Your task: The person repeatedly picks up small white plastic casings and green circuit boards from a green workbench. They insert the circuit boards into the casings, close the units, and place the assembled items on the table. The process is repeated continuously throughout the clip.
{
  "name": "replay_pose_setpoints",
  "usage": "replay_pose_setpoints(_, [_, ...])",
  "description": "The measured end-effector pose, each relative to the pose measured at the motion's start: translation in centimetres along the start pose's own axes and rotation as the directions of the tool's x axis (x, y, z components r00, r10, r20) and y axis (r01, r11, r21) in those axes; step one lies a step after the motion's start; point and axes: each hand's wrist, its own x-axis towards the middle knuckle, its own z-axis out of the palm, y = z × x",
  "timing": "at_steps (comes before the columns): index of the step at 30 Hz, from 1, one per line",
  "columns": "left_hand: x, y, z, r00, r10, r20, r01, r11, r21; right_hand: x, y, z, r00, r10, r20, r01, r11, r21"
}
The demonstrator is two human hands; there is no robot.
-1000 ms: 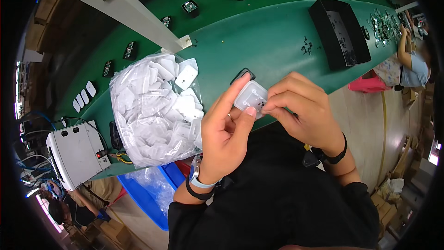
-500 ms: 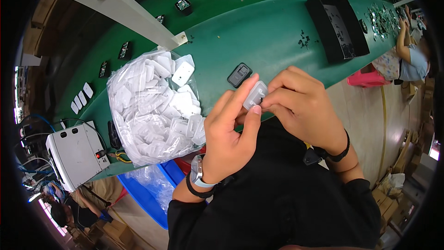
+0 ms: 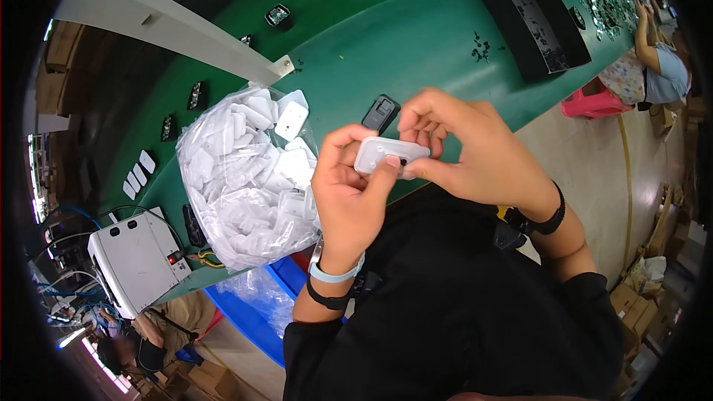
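Observation:
My left hand (image 3: 345,189) is closed around a white plastic cover (image 3: 373,154), its thumb pressed on the cover's face beside a small black part (image 3: 403,161). At the cover's other end is my right hand (image 3: 468,145), with the thumb at the lower edge and the curled fingers by the far edge. Just beyond the cover, a black plastic case (image 3: 381,113) lies on the green table (image 3: 334,82). To the left of my hands stands a clear bag (image 3: 215,215) full of similar white covers (image 3: 291,120).
A black box (image 3: 496,0) with small black parts stands at the far right; more black bits (image 3: 481,48) lie beside it. Black units (image 3: 278,16) line the far green strip. A white post (image 3: 186,26), a grey machine (image 3: 137,260) and a blue bin (image 3: 245,327) are leftward.
The white cover has turned from a steep tilt to lying nearly level and shifted left. My right fingers have spread from their pinch on it. The whole view has shifted slightly.

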Motion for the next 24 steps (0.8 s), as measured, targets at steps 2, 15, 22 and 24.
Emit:
replay_pose_setpoints(2, [0.3,-0.2,-0.3,0.995,-0.096,-0.031,0.089,0.980,-0.177,-0.6,1.9,0.3,0.999,-0.019,-0.031,0.023,0.991,0.135])
replay_pose_setpoints(15, [1.3,-1.4,1.9,0.956,-0.291,0.036,0.284,0.886,-0.366,-2.4,8.2,2.0,0.940,-0.245,-0.237,0.328,0.841,0.431])
replay_pose_setpoints(22, [1.9,-1.6,3.2,0.944,-0.326,0.048,0.323,0.889,-0.324,-3.0,7.9,0.8,0.975,-0.121,-0.185,0.204,0.815,0.542])
replay_pose_setpoints(24, [2.2,-1.6,3.3,0.927,-0.369,0.064,0.367,0.864,-0.343,-3.2,8.5,0.6,0.979,-0.079,-0.187,0.173,0.805,0.567])
